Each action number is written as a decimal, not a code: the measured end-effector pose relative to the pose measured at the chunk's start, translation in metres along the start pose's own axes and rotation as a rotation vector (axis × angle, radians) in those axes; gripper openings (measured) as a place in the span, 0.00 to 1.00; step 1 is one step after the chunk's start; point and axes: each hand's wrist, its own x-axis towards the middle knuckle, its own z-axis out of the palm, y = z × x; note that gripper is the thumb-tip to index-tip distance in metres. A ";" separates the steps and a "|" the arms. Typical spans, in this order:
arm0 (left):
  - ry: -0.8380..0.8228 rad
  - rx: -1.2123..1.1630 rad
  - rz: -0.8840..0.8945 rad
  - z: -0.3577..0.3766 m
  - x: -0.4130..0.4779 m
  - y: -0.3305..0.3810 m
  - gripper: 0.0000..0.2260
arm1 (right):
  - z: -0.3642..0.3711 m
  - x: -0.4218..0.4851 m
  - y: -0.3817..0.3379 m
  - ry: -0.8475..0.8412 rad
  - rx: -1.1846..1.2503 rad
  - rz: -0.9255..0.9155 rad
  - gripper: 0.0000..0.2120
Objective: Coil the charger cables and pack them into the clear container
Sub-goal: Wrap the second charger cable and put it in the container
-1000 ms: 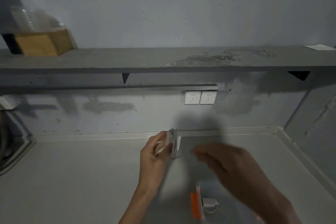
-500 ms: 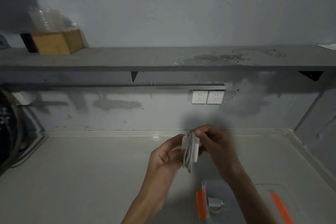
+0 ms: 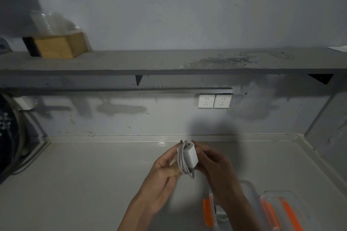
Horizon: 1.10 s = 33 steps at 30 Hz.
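A white charger block (image 3: pixel 190 156) with its white cable (image 3: pixel 181 163) coiled beside it is held above the grey counter, in front of me. My left hand (image 3: pixel 161 176) pinches the coil from the left. My right hand (image 3: pixel 213 163) grips the block from the right. Below my right forearm sits the clear container (image 3: pixel 213 210) with orange clips, open, with another white charger partly visible inside. Its clear lid (image 3: pixel 281 210) with orange clips lies to the right of it.
A grey counter (image 3: pixel 93 184) runs to a back wall with two white sockets (image 3: pixel 214 101). A grey shelf (image 3: pixel 169 62) above holds a wooden box (image 3: pixel 60 45) with clear plastic on top. A dark round object (image 3: pixel 9 133) stands at the left edge.
My right hand came in from the right and took hold of the charger. Both hands now hold the bundle, with the block's flat face turned towards me.
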 end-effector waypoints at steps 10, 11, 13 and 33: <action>0.213 0.107 0.066 0.014 -0.009 0.009 0.16 | 0.033 -0.003 0.015 0.422 -0.462 -0.315 0.11; 0.231 0.178 0.105 0.020 -0.009 0.007 0.17 | 0.039 -0.005 0.017 0.427 -0.480 -0.333 0.11; 0.310 0.335 0.184 0.026 -0.008 0.005 0.16 | 0.048 -0.010 0.021 0.401 -0.490 -0.343 0.12; 0.166 0.205 0.168 0.051 0.001 0.022 0.14 | -0.038 -0.004 -0.068 -0.332 -0.166 0.259 0.02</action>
